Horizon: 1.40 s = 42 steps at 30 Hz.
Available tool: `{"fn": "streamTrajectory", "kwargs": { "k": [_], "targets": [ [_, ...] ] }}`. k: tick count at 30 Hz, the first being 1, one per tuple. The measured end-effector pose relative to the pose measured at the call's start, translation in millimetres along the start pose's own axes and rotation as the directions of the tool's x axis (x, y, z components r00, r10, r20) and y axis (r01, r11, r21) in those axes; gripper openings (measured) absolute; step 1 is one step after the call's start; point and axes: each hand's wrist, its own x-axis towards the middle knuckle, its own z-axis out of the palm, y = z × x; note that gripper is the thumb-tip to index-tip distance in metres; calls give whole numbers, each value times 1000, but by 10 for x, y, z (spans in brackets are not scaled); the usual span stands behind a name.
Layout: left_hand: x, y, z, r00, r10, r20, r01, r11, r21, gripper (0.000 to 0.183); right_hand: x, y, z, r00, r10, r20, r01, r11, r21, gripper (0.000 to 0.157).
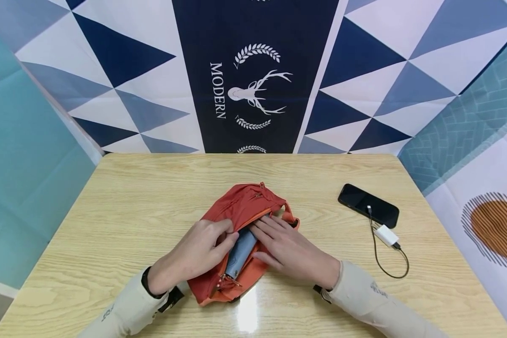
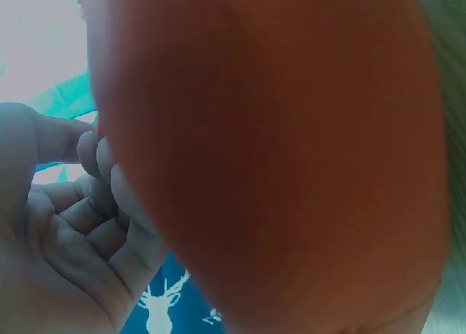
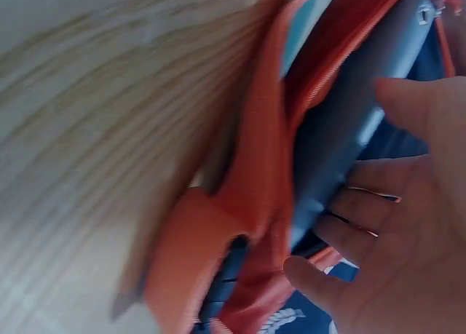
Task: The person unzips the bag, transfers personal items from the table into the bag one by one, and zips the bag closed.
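A red-orange zippered bag (image 1: 224,206) lies on the table, its mouth spread apart. Inside the opening sits a long blue-grey case-like thing (image 1: 240,253), its exact kind unclear. My left hand (image 1: 200,246) pinches the bag's edge between thumb and fingers; in the left wrist view the bag's fabric (image 2: 277,159) fills most of the picture. Over the other side of the mouth, my right hand (image 1: 289,249) reaches in with its fingers extended. In the right wrist view those fingers lie along the blue-grey thing (image 3: 357,123), and the fingertips are partly hidden inside.
On the right of the wooden table (image 1: 122,211) lies a black phone (image 1: 359,199). A white charger plug (image 1: 386,235) rests beside it, joined to a dark cable (image 1: 377,258) whose end lies across the phone. A patterned cloth (image 1: 148,61) stands behind the table.
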Motion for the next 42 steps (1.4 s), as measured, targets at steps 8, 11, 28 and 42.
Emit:
{"fn": "streamTrajectory", "kwargs": {
  "k": [8,11,28,42],
  "targets": [
    [30,-6,6,999,21,-35,-21,1000,18,22,-38,-258,-181,963,-212,-168,229,969,88,27],
    [40,1,21,999,28,-39,-28,1000,4,21,-63,-324,-190,965,-227,-132,242,964,108,24],
    [-11,89,237,998,35,-45,-38,996,-75,26,-98,-330,-121,967,-249,-64,256,948,187,38],
    [-11,71,272,996,-1,-87,-4,999,-49,24,-62,-313,-74,968,-247,-51,252,948,195,40]
  ]
}}
